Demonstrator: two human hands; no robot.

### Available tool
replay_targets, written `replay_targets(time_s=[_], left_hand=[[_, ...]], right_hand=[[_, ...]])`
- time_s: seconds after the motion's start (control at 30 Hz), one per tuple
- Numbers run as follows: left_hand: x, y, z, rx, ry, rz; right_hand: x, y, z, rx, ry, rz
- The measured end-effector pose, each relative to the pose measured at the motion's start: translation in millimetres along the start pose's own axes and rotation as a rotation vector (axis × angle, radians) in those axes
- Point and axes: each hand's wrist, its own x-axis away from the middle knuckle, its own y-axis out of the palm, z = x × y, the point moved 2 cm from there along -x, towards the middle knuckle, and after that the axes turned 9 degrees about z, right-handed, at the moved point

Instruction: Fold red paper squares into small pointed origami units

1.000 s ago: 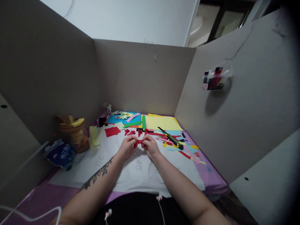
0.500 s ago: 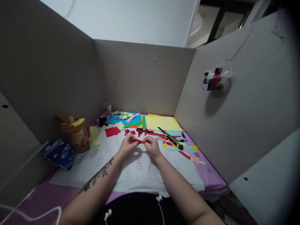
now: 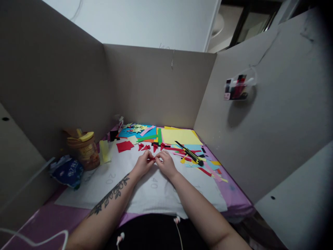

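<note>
Both hands meet over the white sheet, near the middle of the table. My left hand pinches a small red paper piece, mostly hidden by the fingers. From the other side my right hand is closed on the same piece, fingertips almost touching the left ones. Just beyond them lie several small folded red pieces in a row. A larger red paper is to their left. The yellow and black cutter rests on coloured strips at the right.
A brown jar and a blue bag stand at the left. Behind are a pale yellow sheet and paper stars on blue paper. Grey panels enclose the table; a clear container hangs at the right.
My hands have drawn closer together, and less of the red piece shows between them. My right hand has shifted slightly left. Another small red piece is now visible beyond my left hand.
</note>
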Motion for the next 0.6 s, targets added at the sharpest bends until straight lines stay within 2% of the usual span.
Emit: replay_targets(time_s=[0.2, 0.37, 0.6], left_hand=[[0, -1.3, 0, 0.008, -0.008, -0.012], [-3, -4.1, 2, 0.043, 0.007, 0.063], [-7, -9.1, 3, 0.180, -0.078, 0.147]], right_hand=[[0, 4, 4, 0.098, 0.003, -0.092], [-1, 4, 10, 0.141, 0.002, -0.069], [-4, 3, 23, 0.131, 0.039, -0.014]])
